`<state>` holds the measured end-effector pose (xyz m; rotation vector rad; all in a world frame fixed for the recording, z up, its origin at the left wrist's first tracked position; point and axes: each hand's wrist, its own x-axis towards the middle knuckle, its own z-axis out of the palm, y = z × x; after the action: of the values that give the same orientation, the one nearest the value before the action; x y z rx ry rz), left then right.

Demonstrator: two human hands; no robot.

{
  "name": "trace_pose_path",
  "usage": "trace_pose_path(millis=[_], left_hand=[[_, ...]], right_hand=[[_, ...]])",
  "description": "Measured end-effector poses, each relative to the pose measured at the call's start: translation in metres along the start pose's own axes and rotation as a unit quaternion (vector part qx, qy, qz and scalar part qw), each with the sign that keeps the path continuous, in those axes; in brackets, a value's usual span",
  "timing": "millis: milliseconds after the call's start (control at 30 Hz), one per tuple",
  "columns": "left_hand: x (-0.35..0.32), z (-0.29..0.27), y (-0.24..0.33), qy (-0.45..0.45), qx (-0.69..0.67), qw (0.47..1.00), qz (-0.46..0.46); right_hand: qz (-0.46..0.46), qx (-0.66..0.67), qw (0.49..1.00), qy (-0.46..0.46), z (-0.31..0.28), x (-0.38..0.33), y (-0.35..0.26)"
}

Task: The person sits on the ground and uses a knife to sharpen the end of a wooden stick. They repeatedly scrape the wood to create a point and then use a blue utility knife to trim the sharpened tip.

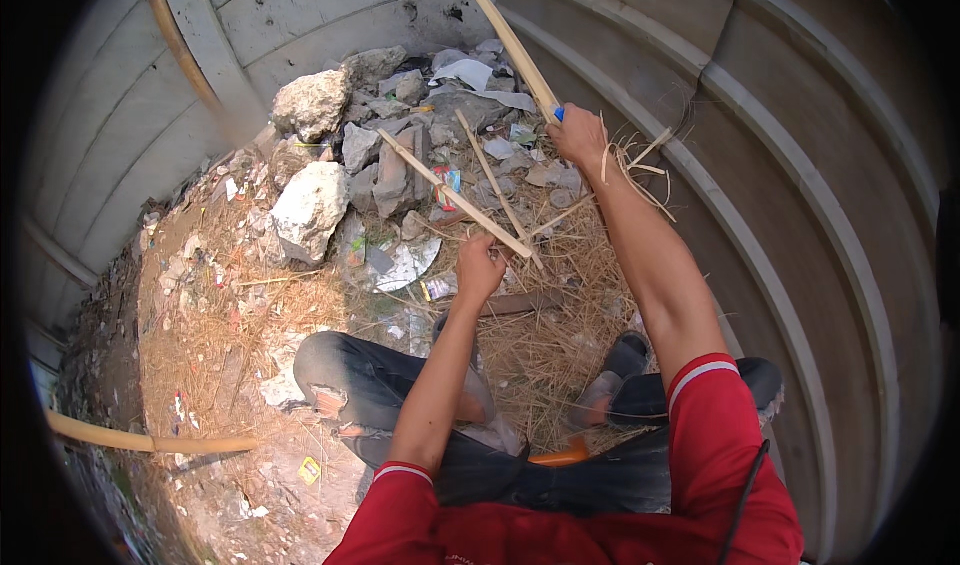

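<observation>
My left hand [481, 266] is closed around the near end of a thin split bamboo strip [450, 195] that slants up and left over the rubble. My right hand [577, 135] is stretched out farther ahead, gripping a blue-handled tool that is mostly hidden in the fist. It touches a long bamboo pole [505, 37] leaning up toward the top edge. Thin bamboo shavings [640, 170] stick out around my right wrist. A second loose strip [492, 180] lies beside the first. I sit on the ground with my knees apart, in dark trousers and red sleeves.
Grey rocks [312, 205] and broken slabs with scraps of paper and litter are piled ahead. Dry straw [560, 335] covers the ground. Ribbed concrete walls [800, 165] curve around right and behind. Another bamboo pole [140, 440] lies at lower left.
</observation>
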<state>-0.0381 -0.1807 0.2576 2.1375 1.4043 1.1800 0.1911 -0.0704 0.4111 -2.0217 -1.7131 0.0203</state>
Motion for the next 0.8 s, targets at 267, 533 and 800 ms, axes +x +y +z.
trace_pose_path(millis=[267,533,800], left_hand=[[0.092,0.053,-0.014,0.029,0.124,0.986,-0.108],[0.091,0.117,-0.037,-0.208,0.141,0.921,-0.299],[0.095,0.083,-0.009,-0.269,0.224,0.927,-0.13]], right_hand=[[-0.05,0.1,0.98,0.163,-0.071,0.051,-0.031],[-0.154,0.157,0.938,0.269,-0.167,0.112,-0.062],[-0.2,0.23,0.924,0.229,-0.224,0.042,-0.067]])
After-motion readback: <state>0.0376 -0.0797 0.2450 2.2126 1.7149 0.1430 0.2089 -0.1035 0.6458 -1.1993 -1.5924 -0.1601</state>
